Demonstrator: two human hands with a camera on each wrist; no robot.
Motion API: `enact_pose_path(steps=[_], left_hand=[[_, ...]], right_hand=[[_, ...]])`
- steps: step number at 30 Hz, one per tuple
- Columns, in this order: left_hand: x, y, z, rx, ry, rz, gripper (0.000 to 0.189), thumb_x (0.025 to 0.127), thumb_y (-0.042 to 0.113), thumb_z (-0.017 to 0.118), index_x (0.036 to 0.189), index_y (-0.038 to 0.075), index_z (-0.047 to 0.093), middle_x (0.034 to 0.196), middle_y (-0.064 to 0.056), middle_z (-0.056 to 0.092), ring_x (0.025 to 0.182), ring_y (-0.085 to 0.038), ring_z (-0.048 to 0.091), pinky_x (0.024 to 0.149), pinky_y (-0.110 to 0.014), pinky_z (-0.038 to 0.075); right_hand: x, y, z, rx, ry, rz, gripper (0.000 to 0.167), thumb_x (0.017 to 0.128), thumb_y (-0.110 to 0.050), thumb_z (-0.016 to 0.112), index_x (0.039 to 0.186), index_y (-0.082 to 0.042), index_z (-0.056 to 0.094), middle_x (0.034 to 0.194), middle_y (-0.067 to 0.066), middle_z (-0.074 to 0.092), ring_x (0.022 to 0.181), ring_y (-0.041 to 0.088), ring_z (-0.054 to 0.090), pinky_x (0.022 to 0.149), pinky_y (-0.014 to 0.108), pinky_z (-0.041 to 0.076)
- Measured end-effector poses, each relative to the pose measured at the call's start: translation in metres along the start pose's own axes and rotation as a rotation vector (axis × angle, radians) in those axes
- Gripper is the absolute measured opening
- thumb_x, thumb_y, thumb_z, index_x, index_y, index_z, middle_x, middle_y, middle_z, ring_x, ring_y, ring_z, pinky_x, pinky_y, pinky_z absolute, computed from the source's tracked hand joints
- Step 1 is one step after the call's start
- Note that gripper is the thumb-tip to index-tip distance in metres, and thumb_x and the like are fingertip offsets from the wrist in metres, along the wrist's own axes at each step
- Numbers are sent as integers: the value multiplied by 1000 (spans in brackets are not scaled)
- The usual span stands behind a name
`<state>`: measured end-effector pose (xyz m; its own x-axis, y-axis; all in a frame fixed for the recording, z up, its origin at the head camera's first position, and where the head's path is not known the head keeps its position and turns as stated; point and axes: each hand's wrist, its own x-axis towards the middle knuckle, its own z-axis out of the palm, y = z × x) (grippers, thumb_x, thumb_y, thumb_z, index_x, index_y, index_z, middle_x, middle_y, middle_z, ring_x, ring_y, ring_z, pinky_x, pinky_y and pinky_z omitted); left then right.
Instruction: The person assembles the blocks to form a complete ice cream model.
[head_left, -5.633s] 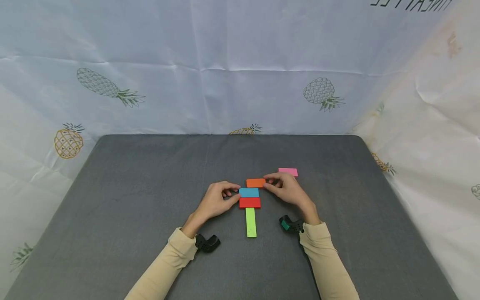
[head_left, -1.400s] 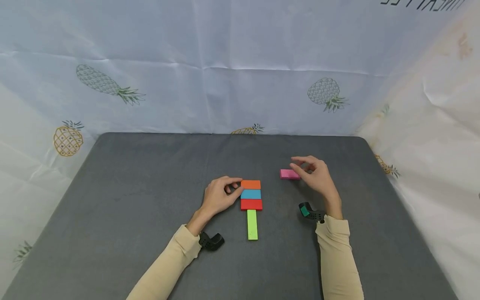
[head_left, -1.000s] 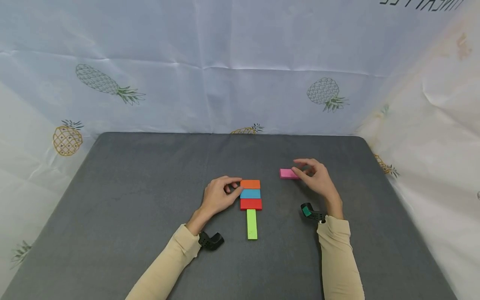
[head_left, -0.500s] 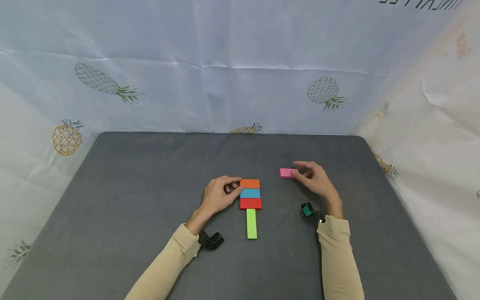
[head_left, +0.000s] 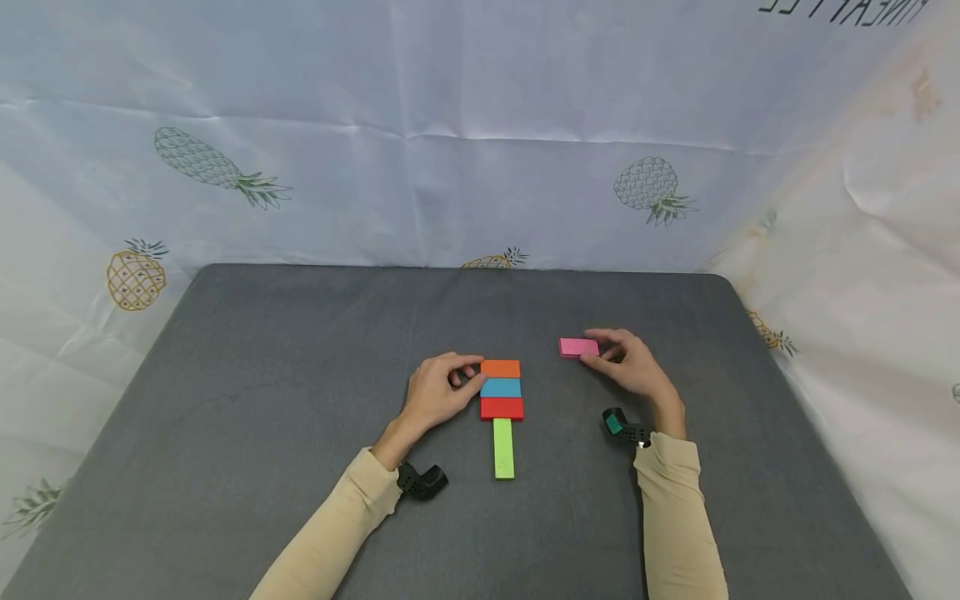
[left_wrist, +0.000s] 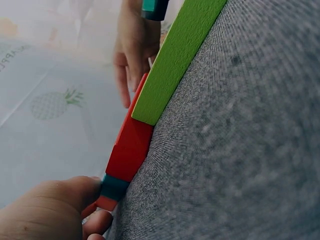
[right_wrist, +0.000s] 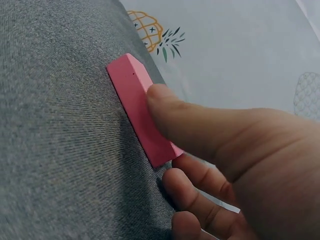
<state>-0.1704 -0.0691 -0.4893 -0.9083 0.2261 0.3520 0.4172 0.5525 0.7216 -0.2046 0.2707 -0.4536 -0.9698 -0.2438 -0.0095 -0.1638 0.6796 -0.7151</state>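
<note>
Orange (head_left: 500,368), blue (head_left: 500,387) and red (head_left: 502,408) blocks lie flat against each other in a column. A lime green block (head_left: 504,448) stands lengthwise below the red one, forming a stem. My left hand (head_left: 441,392) rests at the column's left side, thumb touching the blue block's end and index finger at the orange block's corner. Farther right, my right hand (head_left: 632,365) pinches the right end of a pink block (head_left: 577,347), thumb along its near side and index finger at its far side. The right wrist view shows the thumb (right_wrist: 200,125) over the pink block.
A dark grey cloth-covered table (head_left: 300,350) bears the blocks. Behind it hangs a pale curtain (head_left: 480,75) with pineapple prints. Black camera mounts sit at both wrists, the left one (head_left: 423,483) and the right one (head_left: 624,425).
Since the oldest frame, the orange block has come into line over the blue one. The right hand left it for the pink block and lowered its fingers around that block's end. The left hand stays still lately.
</note>
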Motion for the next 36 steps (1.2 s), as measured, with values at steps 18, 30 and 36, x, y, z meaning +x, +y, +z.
enact_pose_path(steps=[18, 30, 36], left_hand=[[1, 0, 0, 2, 5, 4, 23, 91, 24, 77, 111, 14, 80, 86, 0, 73, 67, -11, 57, 55, -18, 39], [0, 1, 0, 1, 47, 57, 22, 89, 22, 78, 108, 12, 81, 83, 1, 72, 65, -8, 56, 52, -18, 38], [0, -2, 3, 4, 67, 79, 22, 87, 20, 78, 107, 10, 80, 81, 0, 71, 64, -6, 54, 52, -19, 38]], right_hand=[[1, -1, 2, -16, 4, 23, 44, 95, -14, 74, 135, 2, 63, 122, 26, 59, 85, 18, 56, 71, 24, 42], [3, -2, 7, -61, 48, -5, 38, 95, -12, 73, 130, 0, 67, 114, 23, 61, 78, 16, 53, 67, 25, 42], [4, -7, 8, -72, 66, -21, 37, 95, -11, 73, 130, 0, 67, 116, 24, 61, 80, 21, 54, 68, 27, 43]])
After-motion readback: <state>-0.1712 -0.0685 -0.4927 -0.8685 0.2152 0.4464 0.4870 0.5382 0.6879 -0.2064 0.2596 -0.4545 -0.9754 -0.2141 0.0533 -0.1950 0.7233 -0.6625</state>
